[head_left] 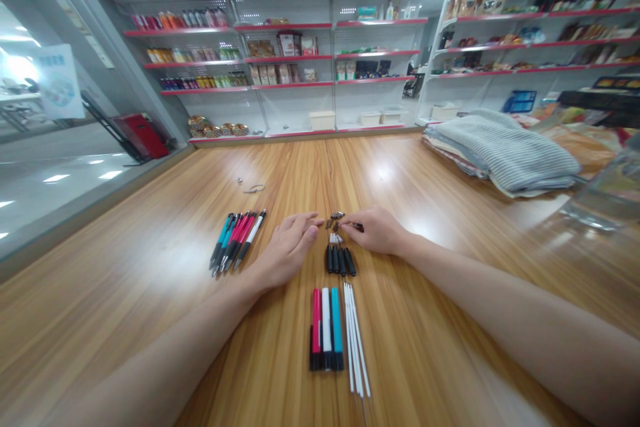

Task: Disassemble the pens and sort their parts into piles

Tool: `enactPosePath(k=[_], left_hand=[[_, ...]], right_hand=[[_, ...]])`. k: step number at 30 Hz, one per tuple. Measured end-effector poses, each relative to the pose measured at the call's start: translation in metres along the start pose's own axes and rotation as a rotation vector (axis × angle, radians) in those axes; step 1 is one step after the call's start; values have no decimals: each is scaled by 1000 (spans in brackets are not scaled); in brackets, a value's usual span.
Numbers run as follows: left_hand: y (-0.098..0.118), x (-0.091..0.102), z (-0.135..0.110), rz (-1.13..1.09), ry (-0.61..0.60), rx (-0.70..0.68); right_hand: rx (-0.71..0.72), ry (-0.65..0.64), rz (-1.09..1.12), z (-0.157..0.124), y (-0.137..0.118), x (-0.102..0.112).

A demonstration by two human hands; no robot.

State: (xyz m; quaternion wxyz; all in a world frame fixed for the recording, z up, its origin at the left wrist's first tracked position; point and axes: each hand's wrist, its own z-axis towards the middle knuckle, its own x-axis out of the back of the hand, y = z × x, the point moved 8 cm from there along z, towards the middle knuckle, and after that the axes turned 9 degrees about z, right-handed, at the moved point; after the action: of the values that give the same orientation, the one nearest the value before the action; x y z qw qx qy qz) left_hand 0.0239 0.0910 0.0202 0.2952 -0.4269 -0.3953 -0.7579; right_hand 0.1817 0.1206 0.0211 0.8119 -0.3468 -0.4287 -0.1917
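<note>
On a wooden table (150, 280), the right hand (377, 230) pinches a small dark pen part (358, 227) between thumb and fingertips, just beside a cluster of tiny pen pieces (334, 221). The left hand (290, 250) holds nothing, its fingers loosely together near that cluster. Black pen sections (340, 260) lie just below, whole pens (237, 240) lie leftward, and coloured barrels (326, 330) sit beside white refills (355, 340).

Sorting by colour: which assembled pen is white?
The pen nearest the left hand; the teal pens and red pens lie further from that hand.
</note>
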Motion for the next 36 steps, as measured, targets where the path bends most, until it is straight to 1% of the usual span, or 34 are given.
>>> enactPosePath(k=[8,12,25,29,31,34,36], left_hand=[[6,-1,-3,-3,-24,-45],[8,0,-3,-13,-18,-55],[10,2,-4,-31,-8,-56],[11,2,-3,-37,-14,-56],[11,2,-3,-44,-14,-58],[11,2,-3,-54,-10,-57],[11,2,-3,-54,-8,-58]], right_hand=[[-18,-29,-15,1,1,-2],[-33,-37,-45,1,3,-3],[-45,-34,-58,2,4,-3],[-40,-8,-40,1,4,-1],[-75,43,-44,1,8,2],[-184,131,-106,0,19,10],[-248,145,-164,-1,25,13]])
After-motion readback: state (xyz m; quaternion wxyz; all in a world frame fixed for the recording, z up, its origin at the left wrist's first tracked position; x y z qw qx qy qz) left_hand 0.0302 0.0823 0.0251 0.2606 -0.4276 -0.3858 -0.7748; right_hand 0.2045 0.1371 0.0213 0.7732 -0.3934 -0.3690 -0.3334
